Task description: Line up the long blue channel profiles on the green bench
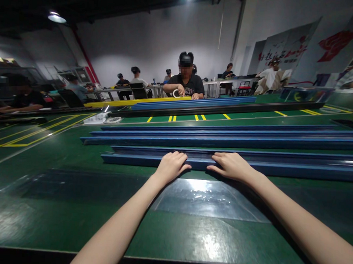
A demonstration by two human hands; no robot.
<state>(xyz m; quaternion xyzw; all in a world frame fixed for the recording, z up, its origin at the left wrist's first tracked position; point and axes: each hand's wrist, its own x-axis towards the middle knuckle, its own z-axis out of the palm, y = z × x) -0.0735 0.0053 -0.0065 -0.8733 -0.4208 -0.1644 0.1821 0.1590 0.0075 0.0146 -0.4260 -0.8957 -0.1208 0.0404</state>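
A long blue U-shaped channel (299, 168) lies across the green table in front of me. My left hand (172, 166) grips its near wall, with the fingers over the top edge and the thumb on the near side. A short way to the right, my right hand (234, 167) holds the same wall in a similar way. Below my hands, a clear plastic sheet (206, 203) lies flat and reflects the lamps. Another stretch of clear film (67, 185) spreads to the left. Whether the two pieces join behind my left arm is hidden.
Beyond it lie more blue channels (224, 140), a long black bar (216, 109) and a yellow bar (110, 104). A clear plastic tray (95, 118) sits at the left. Opposite, a co-worker (188, 84) handles a white ring-shaped roll (176, 93). Other people sit farther back.
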